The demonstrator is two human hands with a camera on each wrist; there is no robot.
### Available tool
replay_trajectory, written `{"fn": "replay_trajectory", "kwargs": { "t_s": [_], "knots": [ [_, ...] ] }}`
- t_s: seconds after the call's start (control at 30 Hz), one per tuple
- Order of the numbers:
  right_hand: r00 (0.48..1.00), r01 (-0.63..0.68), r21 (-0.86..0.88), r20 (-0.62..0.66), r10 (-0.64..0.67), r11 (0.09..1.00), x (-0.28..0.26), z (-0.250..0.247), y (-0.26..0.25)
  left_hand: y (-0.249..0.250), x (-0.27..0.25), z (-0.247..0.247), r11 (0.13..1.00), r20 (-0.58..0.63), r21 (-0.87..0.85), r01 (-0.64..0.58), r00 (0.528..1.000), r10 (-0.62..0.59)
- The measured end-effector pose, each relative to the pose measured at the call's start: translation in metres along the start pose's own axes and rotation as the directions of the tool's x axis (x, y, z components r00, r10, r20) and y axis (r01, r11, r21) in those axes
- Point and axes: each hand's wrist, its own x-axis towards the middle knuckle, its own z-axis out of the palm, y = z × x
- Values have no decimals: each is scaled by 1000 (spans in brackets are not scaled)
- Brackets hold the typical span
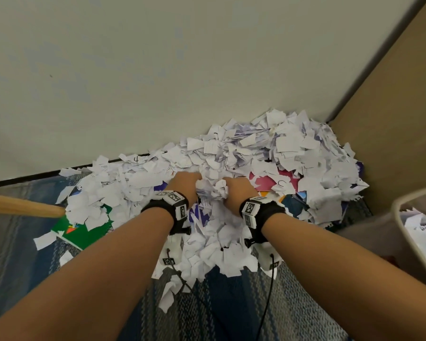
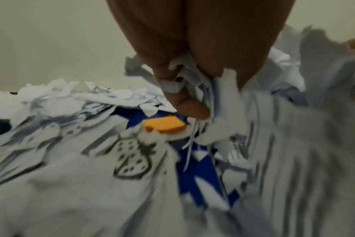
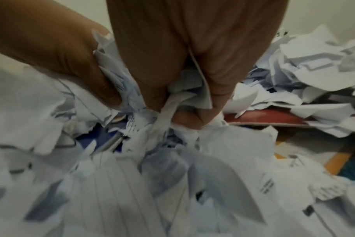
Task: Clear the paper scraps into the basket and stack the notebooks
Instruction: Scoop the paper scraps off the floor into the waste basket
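A big heap of white paper scraps (image 1: 244, 153) covers the floor in the corner. Both hands are pressed together in its middle. My left hand (image 1: 186, 183) grips a wad of scraps (image 2: 184, 75), thumb and fingers curled round it. My right hand (image 1: 236, 187) clutches another crumpled bunch (image 3: 184, 94). Notebooks lie half buried: a green one (image 1: 84, 230) at the left, a pink one (image 1: 268, 183) at the right, a blue one (image 2: 195, 170) under my left hand, a dark red one (image 3: 261, 119) beside my right. The basket (image 1: 408, 232) stands at the right edge with scraps inside.
A pale wall (image 1: 158, 70) runs behind the heap and a tan panel (image 1: 391, 107) closes the right side. A wooden handle (image 1: 22, 207) pokes in from the left. Blue-grey carpet (image 1: 231, 311) lies in front. Thin black cables (image 1: 266, 303) hang from my wrist units.
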Motion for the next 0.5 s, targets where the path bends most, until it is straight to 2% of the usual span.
{"fn": "replay_trajectory", "kwargs": {
  "t_s": [0.3, 0.5],
  "knots": [
    [986, -44, 137, -153, 65, 990, -33, -83, 26, 53, 12, -60, 986, -219, -120, -118, 971, 90],
    [964, -56, 197, -243, 104, 979, -71, -157, 47, 106, 15, -90, 957, -366, -160, -243, 915, 171]
  ]
}}
